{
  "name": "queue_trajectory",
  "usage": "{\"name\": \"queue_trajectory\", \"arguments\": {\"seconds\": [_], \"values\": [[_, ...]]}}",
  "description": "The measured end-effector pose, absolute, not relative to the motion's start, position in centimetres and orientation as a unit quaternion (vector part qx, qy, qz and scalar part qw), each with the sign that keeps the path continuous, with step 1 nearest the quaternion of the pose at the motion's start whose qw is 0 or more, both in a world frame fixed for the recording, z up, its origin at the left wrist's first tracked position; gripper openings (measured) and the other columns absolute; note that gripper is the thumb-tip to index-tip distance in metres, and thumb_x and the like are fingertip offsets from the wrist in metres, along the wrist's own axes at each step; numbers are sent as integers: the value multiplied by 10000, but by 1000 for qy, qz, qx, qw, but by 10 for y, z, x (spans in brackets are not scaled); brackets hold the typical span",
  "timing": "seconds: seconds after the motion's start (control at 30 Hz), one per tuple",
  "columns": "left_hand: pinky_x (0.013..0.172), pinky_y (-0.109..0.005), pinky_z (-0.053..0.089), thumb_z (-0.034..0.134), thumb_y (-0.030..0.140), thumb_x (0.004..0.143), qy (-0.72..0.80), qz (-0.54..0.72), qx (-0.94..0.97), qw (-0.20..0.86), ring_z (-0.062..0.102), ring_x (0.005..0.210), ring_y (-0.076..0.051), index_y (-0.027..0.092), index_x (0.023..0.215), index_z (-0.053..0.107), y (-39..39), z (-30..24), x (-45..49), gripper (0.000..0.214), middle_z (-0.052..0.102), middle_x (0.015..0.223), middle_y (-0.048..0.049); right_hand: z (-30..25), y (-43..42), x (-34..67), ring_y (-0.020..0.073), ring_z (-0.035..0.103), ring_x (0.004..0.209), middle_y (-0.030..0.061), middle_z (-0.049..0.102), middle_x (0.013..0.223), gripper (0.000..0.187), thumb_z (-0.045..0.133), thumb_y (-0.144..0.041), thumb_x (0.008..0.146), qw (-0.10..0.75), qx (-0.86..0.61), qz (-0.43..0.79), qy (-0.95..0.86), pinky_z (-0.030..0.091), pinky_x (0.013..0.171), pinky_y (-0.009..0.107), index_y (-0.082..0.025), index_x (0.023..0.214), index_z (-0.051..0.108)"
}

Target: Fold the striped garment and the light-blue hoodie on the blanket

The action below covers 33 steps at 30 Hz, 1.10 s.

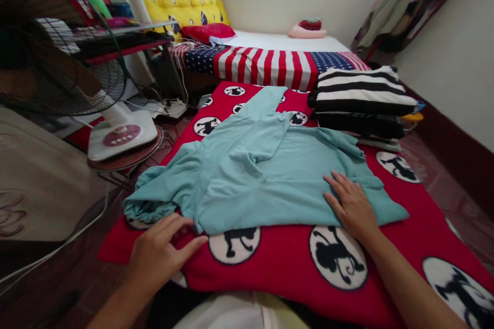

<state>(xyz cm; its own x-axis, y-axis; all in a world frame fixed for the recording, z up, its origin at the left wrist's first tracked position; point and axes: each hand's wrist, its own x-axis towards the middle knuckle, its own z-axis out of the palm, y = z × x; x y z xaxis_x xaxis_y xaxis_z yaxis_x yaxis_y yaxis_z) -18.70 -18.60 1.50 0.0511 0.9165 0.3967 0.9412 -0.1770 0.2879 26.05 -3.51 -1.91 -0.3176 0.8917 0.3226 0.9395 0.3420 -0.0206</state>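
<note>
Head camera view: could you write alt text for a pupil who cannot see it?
A person's right hand lies on a teal top spread over a red monkey-print blanket, with the left hand at the top's near edge. A stack of folded clothes stands at right, an electric fan at left.

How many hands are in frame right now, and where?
2. The left hand is at the near-left edge of the teal garment, contact unclear; the right hand rests on its near-right part. Neither hand is hidden.
</note>
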Motion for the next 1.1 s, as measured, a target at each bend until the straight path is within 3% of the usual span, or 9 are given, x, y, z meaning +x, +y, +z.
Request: {"name": "queue_trajectory", "arguments": {"seconds": [0.1, 0.2, 0.33, 0.43, 0.63, 0.77, 0.9, 1.0, 1.1], "values": [[844, -345, 492, 693, 440, 806, -631, -293, -716, 51, 621, 909, -222, 201, 985, 642, -188, -1, -175, 303, 661, 952, -56, -20, -35, 261, 292, 364, 1396, 105, 449, 1485, 486, 341, -445, 983, 148, -563, -86, -808, 317, 1109, 553, -208, 1381, 490], [841, -338, 496, 624, 287, 871, -614, -357, -704, 18, 613, 898, -202, 207, 905, 669, -179, -5, -172, 97, 661, 931, -54, -21, -34, 263, 296, 377, 1388, 108, 456, 1479, 484, 347, -442, 979, 152, -562, -82, -809, 323, 1106, 555, -204, 1371, 500], [826, -309, 513, 543, 259, 897, -588, -414, -687, -106, 630, 898, -187, 201, 868, 647, -169, 11, -193, 123, 669, 902, -45, -21, -34, 265, 292, 382, 1385, 105, 462, 1475, 487, 345, -451, 978, 159, -560, -76, -810, 321, 1109, 553, -207, 1369, 500], [813, -305, 508, 500, 284, 889, -606, -347, -696, -167, 626, 898, -193, 195, 784, 611, -169, 23, -214, 176, 657, 897, -48, -22, -33, 266, 294, 389, 1379, 104, 467, 1470, 487, 356, -458, 972, 164, -559, -75, -810, 324, 1107, 551, -212, 1364, 506], [775, -322, 468, 572, 305, 798, -645, -143, -745, -97, 607, 821, -205, 219, 672, 633, -170, 42, -217, 164, 659, 823, -24, -23, -34, 264, 296, 393, 1378, 91, 465, 1475, 467, 395, -418, 956, 172, -558, -75, -808, 325, 1101, 558, -252, 1381, 492], [752, -318, 480, 521, 394, 889, -661, -220, -714, -62, 635, 798, -201, 216, 785, 664, -151, 63, -182, 251, 680, 839, -30, -15, -36, 256, 303, 390, 1378, 136, 470, 1461, 451, 423, -391, 953, 230, -548, -73, -801, 341, 1087, 554, -207, 1358, 500], [869, -290, 509, 465, 261, 939, -499, -254, -812, -161, 647, 965, -169, 214, 982, 690, -109, 60, -120, 234, 685, 1058, -56, -6, -44, 250, 250, 531, 1245, 107, 603, 1317, 287, 473, -279, 938, 331, -503, -63, -796, 398, 1059, 476, -227, 1182, 614], [1050, -387, 445, 509, 220, 912, -411, -218, -869, -166, 560, 1205, -221, 221, 1136, 672, -75, 38, -85, 277, 595, 1312, -89, -4, -53, 251, 203, 620, 1063, 69, 699, 1102, 210, 484, -220, 930, 323, -467, -14, -823, 483, 952, 394, -237, 1025, 670], [1104, -461, 391, 510, 261, 918, -380, -213, -890, -135, 484, 1299, -256, 245, 1206, 646, -52, 12, -73, 320, 538, 1398, -86, -3, -58, 261, 204, 618, 1040, 67, 695, 1078, 208, 482, -211, 924, 355, -510, -21, -783, 485, 932, 393, -240, 1004, 672]]}}
